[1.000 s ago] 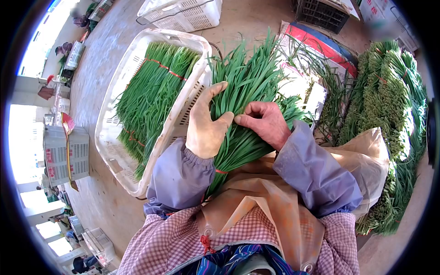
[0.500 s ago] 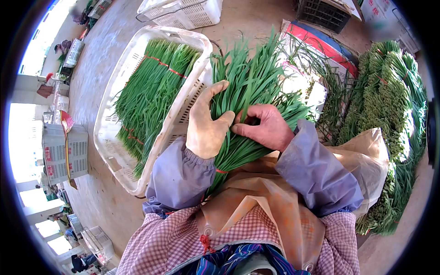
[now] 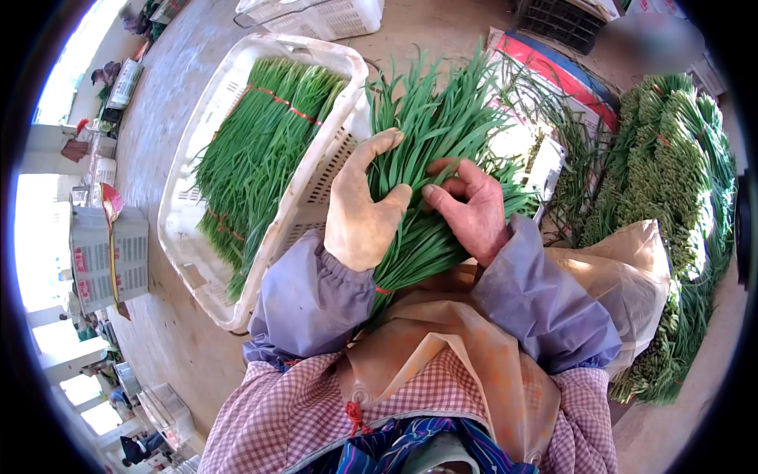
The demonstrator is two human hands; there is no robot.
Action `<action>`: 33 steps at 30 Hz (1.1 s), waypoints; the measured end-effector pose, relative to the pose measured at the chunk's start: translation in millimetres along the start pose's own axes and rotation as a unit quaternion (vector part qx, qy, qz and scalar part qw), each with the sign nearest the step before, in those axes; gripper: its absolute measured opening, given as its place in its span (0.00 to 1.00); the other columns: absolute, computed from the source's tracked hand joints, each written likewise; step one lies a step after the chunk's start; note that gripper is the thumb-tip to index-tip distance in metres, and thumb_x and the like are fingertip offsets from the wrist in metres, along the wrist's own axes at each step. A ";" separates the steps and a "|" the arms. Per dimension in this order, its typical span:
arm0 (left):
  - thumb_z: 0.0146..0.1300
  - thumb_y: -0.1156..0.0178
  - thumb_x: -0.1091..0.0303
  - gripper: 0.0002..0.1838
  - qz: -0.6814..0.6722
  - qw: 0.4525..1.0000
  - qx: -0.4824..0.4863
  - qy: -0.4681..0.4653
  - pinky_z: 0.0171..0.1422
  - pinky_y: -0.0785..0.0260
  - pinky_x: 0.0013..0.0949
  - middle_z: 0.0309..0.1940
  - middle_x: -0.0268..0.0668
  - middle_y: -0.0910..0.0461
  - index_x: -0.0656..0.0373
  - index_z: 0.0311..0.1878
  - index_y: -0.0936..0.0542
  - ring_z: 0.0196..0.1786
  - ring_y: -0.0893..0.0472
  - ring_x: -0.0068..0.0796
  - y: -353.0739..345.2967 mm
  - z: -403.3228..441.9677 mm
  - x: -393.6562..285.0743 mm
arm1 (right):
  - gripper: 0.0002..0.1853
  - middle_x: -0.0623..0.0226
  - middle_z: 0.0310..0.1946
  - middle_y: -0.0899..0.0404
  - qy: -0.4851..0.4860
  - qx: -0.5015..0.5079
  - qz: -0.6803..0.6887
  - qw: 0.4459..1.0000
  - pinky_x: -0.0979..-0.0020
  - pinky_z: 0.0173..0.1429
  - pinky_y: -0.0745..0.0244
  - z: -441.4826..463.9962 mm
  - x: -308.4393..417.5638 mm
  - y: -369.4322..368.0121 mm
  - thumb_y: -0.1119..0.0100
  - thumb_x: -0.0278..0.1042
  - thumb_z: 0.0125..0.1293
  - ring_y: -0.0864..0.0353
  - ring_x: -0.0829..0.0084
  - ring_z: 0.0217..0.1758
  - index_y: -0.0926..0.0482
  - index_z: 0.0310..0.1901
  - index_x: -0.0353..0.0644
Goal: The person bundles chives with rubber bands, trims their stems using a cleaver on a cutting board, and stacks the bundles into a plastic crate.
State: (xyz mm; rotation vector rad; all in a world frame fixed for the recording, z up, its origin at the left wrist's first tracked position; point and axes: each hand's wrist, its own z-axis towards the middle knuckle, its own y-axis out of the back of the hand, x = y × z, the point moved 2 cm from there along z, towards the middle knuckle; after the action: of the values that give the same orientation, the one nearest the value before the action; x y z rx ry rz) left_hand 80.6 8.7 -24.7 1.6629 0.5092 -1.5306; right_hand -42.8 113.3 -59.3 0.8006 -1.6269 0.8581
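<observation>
A loose, leafy bunch of garlic chives (image 3: 418, 126) lies across my lap, its leaf tips fanning away from me and a red band (image 3: 384, 291) around its lower part. My left hand (image 3: 363, 205), in a pale glove, is wrapped around the bunch's left side, with thumb and forefinger over the leaves. On the bunch's right side, my bare right hand (image 3: 471, 207) has its fingers curled in among the leaves, thumb close to the forefinger. Its fingertips are partly hidden by the greens.
Left of the bunch stands a white plastic crate (image 3: 183, 245) holding red-banded chive bundles (image 3: 264, 150). At right is a tall pile of bundled stems (image 3: 655, 174). Loose leaves lie on a printed sack (image 3: 553, 75). A black crate (image 3: 557, 24) and a white basket (image 3: 324, 17) stand beyond.
My right hand has moved up a little along the leaves, and its fingers have turned upward from their earlier pinch. My left hand stays around the bunch, with its thumb slightly shifted.
</observation>
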 end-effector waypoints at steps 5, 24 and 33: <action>0.51 0.42 0.84 0.29 0.014 1.000 -0.002 -0.006 0.72 0.36 0.36 0.59 0.49 0.23 0.71 0.62 0.27 0.65 0.25 0.39 -0.2 -0.5 -1.7 | 0.05 0.69 0.24 0.18 -0.007 0.095 -0.015 0.995 0.75 0.34 0.26 15.4 -7.3 3.9 0.35 0.26 0.62 0.23 0.84 0.29 0.21 0.32 0.34; 0.52 0.45 0.88 0.32 0.046 0.998 0.038 -0.015 0.71 0.36 0.32 0.63 0.46 0.27 0.73 0.65 0.31 0.65 0.27 0.32 -0.3 3.3 -2.4 | 0.11 0.59 0.35 0.18 0.000 -0.203 0.209 0.957 0.71 0.37 0.24 16.7 -24.0 80.8 0.42 0.24 0.65 0.21 0.75 0.31 0.24 0.48 0.34; 0.51 0.45 0.88 0.32 0.069 0.996 0.043 -0.027 0.72 0.37 0.33 0.63 0.47 0.27 0.71 0.64 0.30 0.67 0.28 0.33 -6.8 3.4 -6.1 | 0.10 0.57 0.40 0.17 0.350 -0.119 -0.314 0.875 0.64 0.51 0.23 12.1 59.9 64.2 0.37 0.20 0.59 0.17 0.60 0.43 0.18 0.43 0.37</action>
State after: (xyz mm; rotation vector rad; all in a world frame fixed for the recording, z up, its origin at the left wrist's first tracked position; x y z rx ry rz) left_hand 72.2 11.4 -20.6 1.6809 0.2974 -1.5093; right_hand -114.9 131.6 -11.1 0.6686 -0.7280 0.3838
